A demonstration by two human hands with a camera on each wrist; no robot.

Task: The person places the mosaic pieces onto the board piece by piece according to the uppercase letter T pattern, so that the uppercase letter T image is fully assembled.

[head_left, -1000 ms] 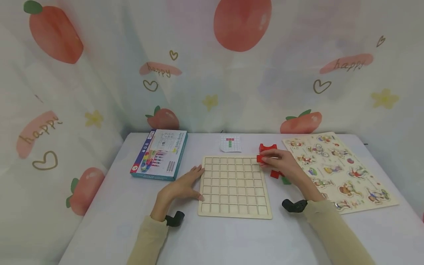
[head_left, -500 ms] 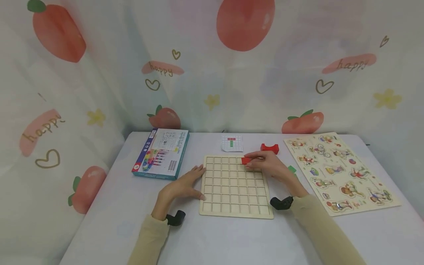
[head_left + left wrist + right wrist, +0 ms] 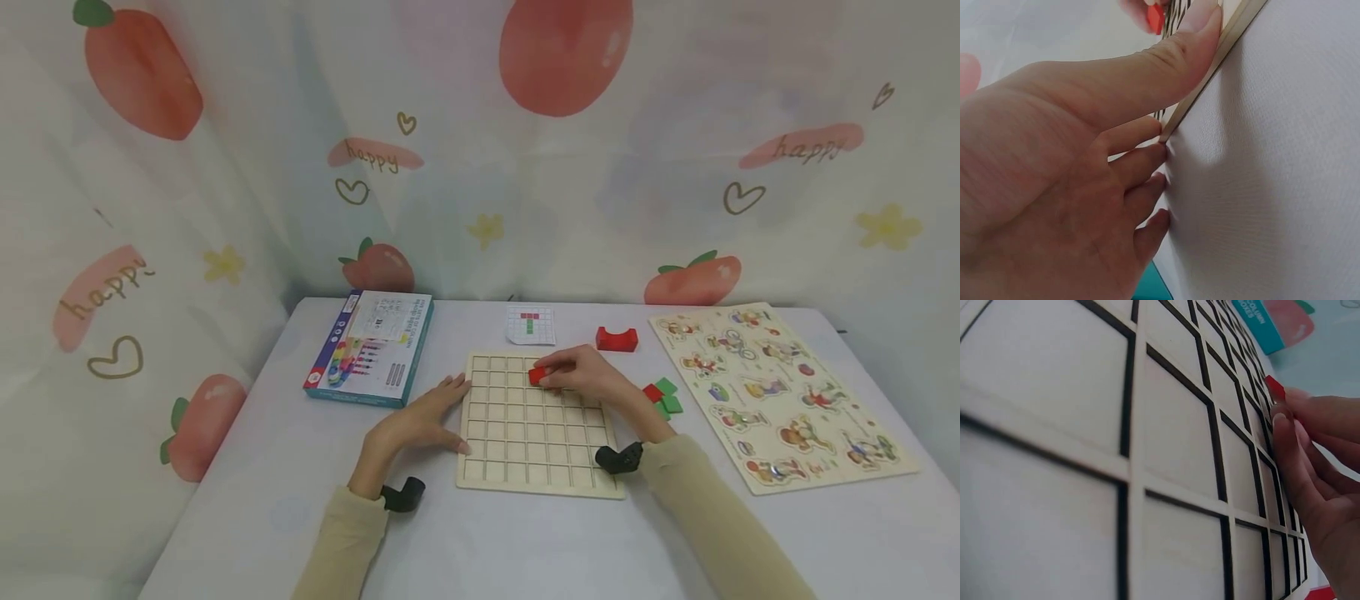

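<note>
Between thumb and fingers my right hand (image 3: 583, 373) pinches a red square tile (image 3: 537, 376) over the upper part of a wooden grid board (image 3: 540, 477). In the right wrist view the tile (image 3: 1275, 389) sticks out past the fingertips, close to the board's surface. My left hand (image 3: 417, 421) rests at the board's left edge, fingers fairly straight. The left wrist view shows its thumb (image 3: 1172, 62) lying on the board's rim, with the other fingertips against the edge and the tabletop. A loose red tile (image 3: 652, 392) and several green tiles (image 3: 672, 404) lie right of the board.
A printed pattern card (image 3: 531, 326) lies behind the board, with a red notched block (image 3: 617, 340) to its right. At the left sits a boxed toy (image 3: 369, 350). A wooden picture puzzle (image 3: 783, 396) covers the table's right side.
My right hand has carried the red tile leftward from the board's upper right corner to over its upper middle. The left hand stays at the left edge.
</note>
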